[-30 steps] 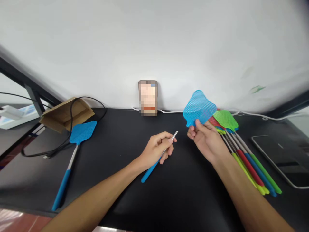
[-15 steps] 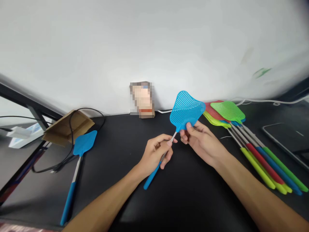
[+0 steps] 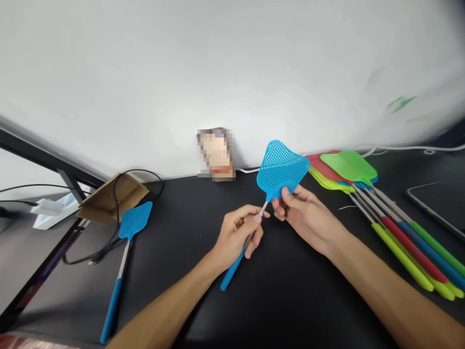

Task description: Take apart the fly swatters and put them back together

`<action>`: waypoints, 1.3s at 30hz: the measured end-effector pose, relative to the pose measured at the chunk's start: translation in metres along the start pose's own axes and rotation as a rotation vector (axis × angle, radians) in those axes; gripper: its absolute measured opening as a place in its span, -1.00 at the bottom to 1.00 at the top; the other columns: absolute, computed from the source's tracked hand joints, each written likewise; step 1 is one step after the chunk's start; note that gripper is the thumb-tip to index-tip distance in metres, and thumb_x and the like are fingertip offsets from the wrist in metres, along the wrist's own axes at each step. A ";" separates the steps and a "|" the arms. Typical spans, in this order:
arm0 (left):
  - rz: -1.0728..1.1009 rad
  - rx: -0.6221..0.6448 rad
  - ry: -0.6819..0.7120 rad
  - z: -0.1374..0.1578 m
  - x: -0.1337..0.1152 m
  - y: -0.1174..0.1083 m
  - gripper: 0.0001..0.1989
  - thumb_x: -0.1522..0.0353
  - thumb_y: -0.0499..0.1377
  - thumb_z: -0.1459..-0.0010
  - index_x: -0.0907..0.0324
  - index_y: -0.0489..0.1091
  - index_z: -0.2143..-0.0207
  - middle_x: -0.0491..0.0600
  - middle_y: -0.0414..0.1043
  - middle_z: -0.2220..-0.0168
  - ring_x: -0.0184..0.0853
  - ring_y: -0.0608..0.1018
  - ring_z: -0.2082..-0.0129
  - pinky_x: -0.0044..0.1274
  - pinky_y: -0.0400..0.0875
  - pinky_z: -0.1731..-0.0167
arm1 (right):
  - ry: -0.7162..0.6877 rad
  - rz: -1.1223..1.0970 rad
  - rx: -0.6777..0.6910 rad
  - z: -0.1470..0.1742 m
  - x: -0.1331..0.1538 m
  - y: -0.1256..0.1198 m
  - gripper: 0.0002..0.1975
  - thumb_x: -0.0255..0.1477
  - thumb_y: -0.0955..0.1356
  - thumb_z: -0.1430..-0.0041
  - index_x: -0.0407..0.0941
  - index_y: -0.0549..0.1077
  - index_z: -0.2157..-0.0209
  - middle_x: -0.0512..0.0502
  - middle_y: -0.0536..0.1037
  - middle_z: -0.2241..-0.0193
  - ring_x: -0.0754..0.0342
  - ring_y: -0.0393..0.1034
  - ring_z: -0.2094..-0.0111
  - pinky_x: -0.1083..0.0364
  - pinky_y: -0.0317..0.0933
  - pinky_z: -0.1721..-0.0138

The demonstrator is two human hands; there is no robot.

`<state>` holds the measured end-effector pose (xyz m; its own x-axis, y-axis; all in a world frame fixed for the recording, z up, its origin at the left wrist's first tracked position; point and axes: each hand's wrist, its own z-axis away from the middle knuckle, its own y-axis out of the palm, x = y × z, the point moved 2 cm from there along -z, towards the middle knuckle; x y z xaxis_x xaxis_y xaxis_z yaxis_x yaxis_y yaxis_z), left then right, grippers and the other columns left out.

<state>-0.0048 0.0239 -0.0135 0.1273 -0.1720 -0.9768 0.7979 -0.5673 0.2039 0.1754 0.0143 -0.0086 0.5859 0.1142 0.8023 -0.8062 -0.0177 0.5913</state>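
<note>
A blue fly swatter (image 3: 281, 167) is held tilted above the black table by both hands. My left hand (image 3: 241, 232) is closed around its metal shaft, with the blue handle sticking out below the fingers. The lower right corner of the perforated head is pinched by my right hand (image 3: 303, 213), thumb on the front face. Off to the left, a second blue fly swatter (image 3: 135, 220) lies on the table. Several fly swatters in green, red, yellow and blue lie in an overlapping pile (image 3: 350, 167) at the right.
An open cardboard box (image 3: 105, 201) and a looped black cable (image 3: 114, 191) lie at the left, near a white power strip (image 3: 54, 213). A blurred-out box (image 3: 218, 155) leans on the wall. A dark flat device (image 3: 439, 203) rests far right.
The view has shifted slightly, so the surroundings sit a little further right and mostly lower. Both hands keep the same hold on the blue fly swatter.
</note>
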 end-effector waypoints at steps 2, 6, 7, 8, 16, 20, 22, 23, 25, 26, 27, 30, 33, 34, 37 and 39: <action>0.009 -0.005 0.003 0.000 0.000 0.000 -0.72 0.23 0.17 -0.37 0.25 0.48 0.04 -0.21 0.36 0.62 -0.54 0.30 0.81 -0.65 0.16 0.73 | -0.002 0.013 -0.001 0.000 0.000 0.000 -0.80 -0.28 0.45 -0.29 -0.07 0.44 0.35 0.02 0.47 0.43 0.15 0.23 0.45 0.10 0.10 0.38; 0.023 -0.006 -0.001 0.001 0.000 0.001 -0.71 0.23 0.19 -0.36 0.26 0.48 0.03 -0.21 0.37 0.62 -0.54 0.31 0.81 -0.65 0.17 0.73 | 0.000 0.024 -0.003 0.000 0.000 0.000 -0.79 -0.28 0.45 -0.29 -0.07 0.44 0.36 0.02 0.46 0.44 0.15 0.21 0.45 0.10 0.09 0.38; 0.029 -0.001 0.000 0.001 0.000 0.001 -0.71 0.23 0.19 -0.36 0.26 0.48 0.03 -0.21 0.37 0.62 -0.54 0.31 0.81 -0.65 0.17 0.72 | 0.001 0.024 -0.001 0.000 0.000 0.000 -0.79 -0.28 0.45 -0.29 -0.07 0.44 0.36 0.02 0.46 0.44 0.15 0.21 0.45 0.10 0.09 0.38; 0.038 0.004 0.003 0.001 0.000 0.001 -0.71 0.23 0.18 -0.36 0.26 0.48 0.03 -0.20 0.37 0.62 -0.54 0.31 0.81 -0.64 0.18 0.72 | 0.000 0.023 0.002 0.000 0.001 -0.001 -0.80 -0.28 0.45 -0.29 -0.07 0.44 0.36 0.02 0.46 0.44 0.14 0.21 0.45 0.10 0.09 0.37; 0.085 0.059 -0.013 0.000 0.000 0.000 -0.70 0.25 0.14 -0.40 0.28 0.50 0.02 -0.18 0.39 0.61 -0.55 0.30 0.81 -0.62 0.23 0.67 | 0.023 -0.032 0.000 0.001 -0.002 0.000 -0.80 -0.28 0.45 -0.29 -0.06 0.44 0.35 0.02 0.46 0.44 0.13 0.24 0.45 0.09 0.12 0.35; 0.078 0.066 -0.021 0.000 -0.001 0.000 -0.69 0.24 0.13 -0.40 0.28 0.50 0.01 -0.18 0.39 0.61 -0.55 0.30 0.80 -0.62 0.22 0.67 | 0.027 -0.036 -0.001 0.002 -0.002 0.000 -0.80 -0.28 0.44 -0.30 -0.07 0.45 0.36 0.02 0.46 0.44 0.13 0.24 0.45 0.08 0.13 0.34; 0.080 0.070 -0.023 0.000 -0.001 0.000 -0.69 0.24 0.14 -0.40 0.28 0.50 0.01 -0.18 0.39 0.61 -0.56 0.30 0.80 -0.63 0.22 0.66 | 0.020 -0.034 0.002 0.002 -0.002 0.000 -0.79 -0.29 0.44 -0.30 -0.08 0.44 0.37 0.02 0.45 0.45 0.13 0.23 0.45 0.09 0.12 0.34; 0.081 0.071 -0.026 0.000 -0.001 0.000 -0.69 0.24 0.14 -0.40 0.28 0.50 0.02 -0.18 0.39 0.61 -0.56 0.30 0.80 -0.63 0.22 0.65 | 0.019 -0.033 0.003 0.002 -0.002 0.000 -0.79 -0.29 0.44 -0.30 -0.08 0.44 0.38 0.02 0.45 0.45 0.13 0.23 0.45 0.09 0.12 0.34; 0.081 0.072 -0.032 0.000 -0.001 0.001 -0.70 0.24 0.14 -0.40 0.27 0.51 0.02 -0.18 0.39 0.61 -0.56 0.31 0.80 -0.63 0.24 0.64 | 0.020 -0.028 0.008 0.002 -0.002 0.000 -0.77 -0.28 0.43 -0.31 -0.08 0.43 0.39 0.02 0.45 0.45 0.13 0.23 0.44 0.08 0.13 0.33; 0.080 0.072 -0.033 0.000 -0.001 0.001 -0.70 0.24 0.14 -0.40 0.27 0.51 0.02 -0.18 0.39 0.60 -0.56 0.31 0.79 -0.63 0.25 0.64 | 0.022 -0.023 0.010 0.002 -0.002 0.000 -0.76 -0.27 0.43 -0.31 -0.07 0.42 0.40 0.02 0.44 0.45 0.13 0.23 0.44 0.08 0.13 0.33; 0.078 0.071 -0.034 0.000 -0.001 0.001 -0.70 0.24 0.14 -0.40 0.27 0.51 0.03 -0.18 0.39 0.60 -0.56 0.31 0.79 -0.63 0.25 0.64 | 0.026 -0.018 0.009 0.002 -0.002 0.000 -0.75 -0.25 0.43 -0.30 -0.07 0.42 0.40 0.02 0.44 0.45 0.12 0.24 0.44 0.07 0.14 0.32; 0.069 0.071 -0.039 0.000 -0.002 0.001 -0.69 0.23 0.14 -0.39 0.27 0.51 0.03 -0.17 0.40 0.60 -0.57 0.31 0.79 -0.63 0.25 0.64 | 0.032 0.001 -0.004 0.002 -0.002 0.000 -0.72 -0.22 0.45 -0.27 -0.06 0.39 0.41 0.02 0.42 0.46 0.11 0.24 0.44 0.06 0.16 0.31; 0.069 0.069 -0.036 0.000 -0.001 0.001 -0.69 0.22 0.15 -0.39 0.27 0.52 0.03 -0.17 0.41 0.60 -0.56 0.31 0.80 -0.63 0.25 0.65 | 0.024 0.014 -0.010 0.003 -0.001 0.001 -0.71 -0.21 0.46 -0.26 -0.06 0.38 0.41 0.02 0.41 0.46 0.11 0.23 0.44 0.06 0.16 0.33; 0.072 0.068 -0.034 0.000 -0.001 0.000 -0.69 0.22 0.15 -0.39 0.27 0.52 0.03 -0.17 0.41 0.60 -0.56 0.31 0.80 -0.63 0.24 0.66 | 0.014 0.021 -0.006 0.003 0.000 0.002 -0.71 -0.22 0.45 -0.27 -0.06 0.38 0.41 0.02 0.41 0.46 0.11 0.22 0.45 0.07 0.15 0.34; 0.071 0.066 -0.037 0.000 0.000 0.000 -0.69 0.22 0.15 -0.39 0.26 0.52 0.02 -0.17 0.40 0.59 -0.56 0.31 0.79 -0.63 0.20 0.68 | -0.025 0.060 0.002 0.003 0.002 0.004 -0.73 -0.24 0.44 -0.29 -0.07 0.40 0.40 0.02 0.42 0.47 0.13 0.22 0.45 0.08 0.12 0.36; 0.076 0.061 -0.033 0.000 0.000 0.000 -0.68 0.21 0.15 -0.38 0.27 0.52 0.02 -0.18 0.37 0.60 -0.56 0.30 0.80 -0.63 0.18 0.69 | -0.045 0.081 -0.003 0.003 0.002 0.006 -0.73 -0.24 0.44 -0.29 -0.08 0.40 0.41 0.02 0.42 0.47 0.13 0.22 0.45 0.09 0.12 0.36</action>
<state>-0.0049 0.0241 -0.0136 0.1660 -0.2425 -0.9559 0.7490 -0.5995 0.2822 0.1721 0.0110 -0.0035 0.5221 0.0679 0.8502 -0.8512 -0.0219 0.5244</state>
